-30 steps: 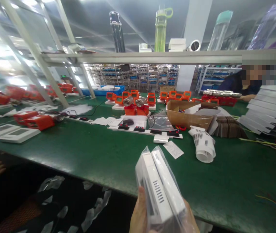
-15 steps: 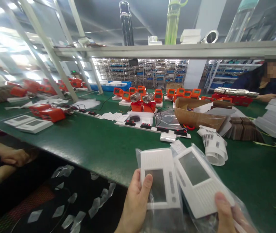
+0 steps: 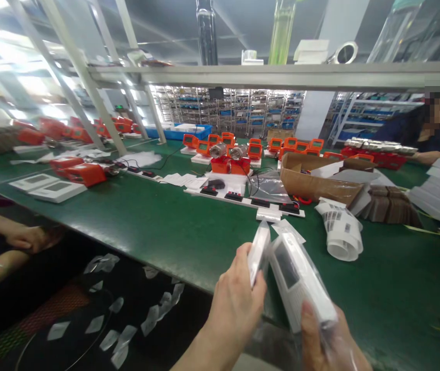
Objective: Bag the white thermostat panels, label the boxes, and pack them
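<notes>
My left hand [image 3: 239, 291] grips a white plastic panel [image 3: 259, 250] in a clear bag, turned so that mostly its narrow edge shows. In my right hand [image 3: 322, 335] is a second bagged white panel [image 3: 300, 281], tilted, with a dark rectangular window and ribbed lines on its face. Both panels are held in the air over the near edge of the green table [image 3: 158, 232], their upper ends close together. A small white paper [image 3: 289, 230] lies just beyond them.
A roll of label sheets [image 3: 341, 232] lies to the right, before a cardboard box [image 3: 316, 180]. Behind stand several orange housings [image 3: 230, 165] and a power strip [image 3: 243, 198]. Two white panels [image 3: 59, 190] lie at left, near a person's hands [image 3: 26, 237]. Another person [image 3: 417, 129] sits at far right.
Both panels have turned from facing me to nearly edge-on. My left hand has rotated and moved right and slightly up; my right hand has shifted left, bringing the hands closer.
</notes>
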Action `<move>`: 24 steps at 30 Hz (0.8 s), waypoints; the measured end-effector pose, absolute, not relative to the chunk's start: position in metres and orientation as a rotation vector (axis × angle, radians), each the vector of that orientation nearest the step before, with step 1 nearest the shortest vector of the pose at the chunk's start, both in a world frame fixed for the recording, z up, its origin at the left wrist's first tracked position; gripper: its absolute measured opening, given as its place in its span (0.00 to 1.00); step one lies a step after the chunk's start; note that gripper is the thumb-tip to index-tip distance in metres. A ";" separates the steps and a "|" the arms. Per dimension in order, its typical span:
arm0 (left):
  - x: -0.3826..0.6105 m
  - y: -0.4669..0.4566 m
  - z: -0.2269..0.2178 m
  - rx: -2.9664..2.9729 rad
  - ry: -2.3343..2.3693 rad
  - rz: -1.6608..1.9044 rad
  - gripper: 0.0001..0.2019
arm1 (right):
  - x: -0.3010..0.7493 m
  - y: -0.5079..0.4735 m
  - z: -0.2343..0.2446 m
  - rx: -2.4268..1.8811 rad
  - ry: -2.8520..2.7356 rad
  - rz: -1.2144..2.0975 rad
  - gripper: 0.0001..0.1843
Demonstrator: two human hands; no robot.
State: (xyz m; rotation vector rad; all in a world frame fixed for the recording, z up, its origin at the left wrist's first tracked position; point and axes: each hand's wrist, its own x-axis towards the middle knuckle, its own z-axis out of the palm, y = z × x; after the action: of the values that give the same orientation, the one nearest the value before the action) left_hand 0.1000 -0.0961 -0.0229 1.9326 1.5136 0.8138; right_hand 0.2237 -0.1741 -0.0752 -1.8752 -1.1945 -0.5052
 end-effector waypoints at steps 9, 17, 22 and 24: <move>0.090 -0.117 -0.059 2.008 1.278 0.819 0.24 | 0.217 -0.167 -0.096 -1.617 -1.397 -0.580 0.19; 0.089 -0.120 -0.067 2.175 1.265 0.772 0.24 | 0.202 -0.166 -0.099 -1.657 -1.443 -0.350 0.22; 0.089 -0.120 -0.070 2.245 1.318 0.806 0.24 | 0.205 -0.167 -0.104 -1.625 -1.472 -0.383 0.20; 0.091 -0.120 -0.070 2.264 1.362 0.838 0.23 | 0.205 -0.167 -0.103 -1.630 -1.471 -0.392 0.20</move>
State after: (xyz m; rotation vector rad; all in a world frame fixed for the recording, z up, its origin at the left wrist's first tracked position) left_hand 0.0906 -0.1198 -0.0698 2.2641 1.3625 0.8379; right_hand 0.2053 -0.1669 -0.1026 -1.6298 -1.4710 -0.3919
